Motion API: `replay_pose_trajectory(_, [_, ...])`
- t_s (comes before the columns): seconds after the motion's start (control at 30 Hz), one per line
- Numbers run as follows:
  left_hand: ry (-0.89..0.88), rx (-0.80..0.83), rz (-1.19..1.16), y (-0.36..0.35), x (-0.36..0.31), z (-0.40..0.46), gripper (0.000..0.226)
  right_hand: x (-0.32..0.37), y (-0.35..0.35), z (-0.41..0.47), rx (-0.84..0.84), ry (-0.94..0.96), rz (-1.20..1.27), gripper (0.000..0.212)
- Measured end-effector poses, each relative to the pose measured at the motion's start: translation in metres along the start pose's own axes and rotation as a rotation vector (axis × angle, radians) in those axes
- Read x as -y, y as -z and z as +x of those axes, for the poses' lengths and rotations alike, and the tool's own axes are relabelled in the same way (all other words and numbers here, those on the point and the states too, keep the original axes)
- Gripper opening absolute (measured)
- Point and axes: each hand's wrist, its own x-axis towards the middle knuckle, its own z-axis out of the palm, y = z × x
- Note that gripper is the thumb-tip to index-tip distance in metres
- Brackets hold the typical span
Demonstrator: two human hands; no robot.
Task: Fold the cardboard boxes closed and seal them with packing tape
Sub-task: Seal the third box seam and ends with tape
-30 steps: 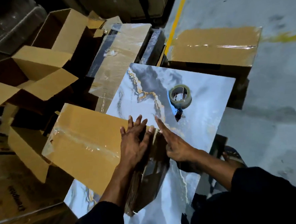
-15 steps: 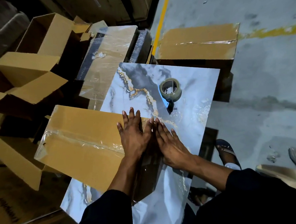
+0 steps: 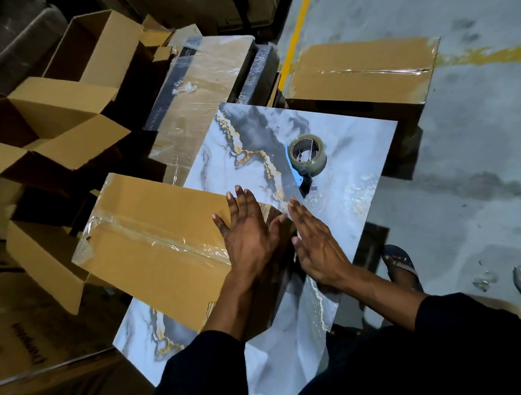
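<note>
Cardboard box (image 3: pixel 151 234): both flat, spread hands, left (image 3: pixel 251 234) and right (image 3: pixel 317 248), press its taped end; uneven pressure could wrinkle tape.

I see only one view, the head cam. It looks fwd and down from above, close over the marble slab (image 3: pixel 353 191) and the box (image 3: pixel 151 234), with concrete floor (image 3: pixel 479 153) at right.

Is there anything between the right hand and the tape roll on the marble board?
Nothing visible. The right hand lies flat by the box, and only bare marble board separates it from the tape dispenser beyond its fingertips.
</note>
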Motion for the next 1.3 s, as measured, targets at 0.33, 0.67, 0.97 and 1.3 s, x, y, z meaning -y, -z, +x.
replay_pose_trajectory(0.33, [0.183,-0.300,-0.503,0.021,0.070,-0.085,0.062,0.052,-0.034,0.054,-0.148,0.139,-0.039,0.082])
replay_pose_trajectory(0.67, [0.086,-0.265,-0.567,-0.016,0.133,-0.191,0.046,-0.017,-0.036,0.006,-0.110,0.241,-0.402,0.088])
replay_pose_trajectory(0.97, [-0.138,-0.194,-0.417,-0.016,0.146,-0.209,0.084,0.055,-0.053,0.015,0.079,0.902,-0.630,0.094])
replay_pose_trajectory(1.3, [-0.188,-0.188,-0.370,-0.021,0.158,-0.207,0.081,0.067,-0.023,0.012,0.240,0.906,-0.721,0.101])
